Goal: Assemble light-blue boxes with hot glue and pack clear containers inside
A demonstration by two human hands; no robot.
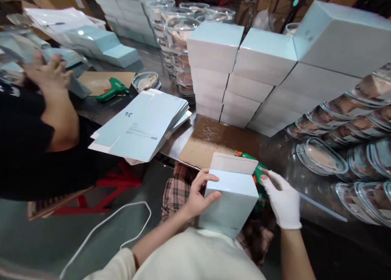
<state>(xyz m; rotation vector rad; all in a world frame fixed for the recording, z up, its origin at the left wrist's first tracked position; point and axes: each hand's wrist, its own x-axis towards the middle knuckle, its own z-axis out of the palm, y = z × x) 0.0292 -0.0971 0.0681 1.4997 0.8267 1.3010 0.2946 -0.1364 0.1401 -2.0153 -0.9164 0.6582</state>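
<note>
Setting: crowded packing area, steel worktable loaded with cartons and glassware, grey floor below at left.
Far left: co-worker's arm in a black sleeve, raised hand among pale blue flat packs at the table's far end.
Left of centre: green glue gun lying on brown card, a lidded glass bowl just beside it; fanned pile of flat blue cartons overhanging the table edge.
Floor: white cord looping across the grey, red stool frame behind it.
Centre: brown cardboard sheet on the table edge, flecked with glue crumbs.
Left hand: bare, fingers spread and clamped on the near left side of the pale blue box, thumb on its front face.
Box position: held at the table edge above the lap, top flap standing open, tilted toward the camera.
Right hand: white-gloved, fingers together, just right of the box on a second green glue gun; grip cannot be told, tool largely hidden by box and glove.
Behind: wall of stacked assembled blue boxes, clear glass bowls stacked further back.
Right: rows of lidded glass dishes lying overlapped on the table.
</note>
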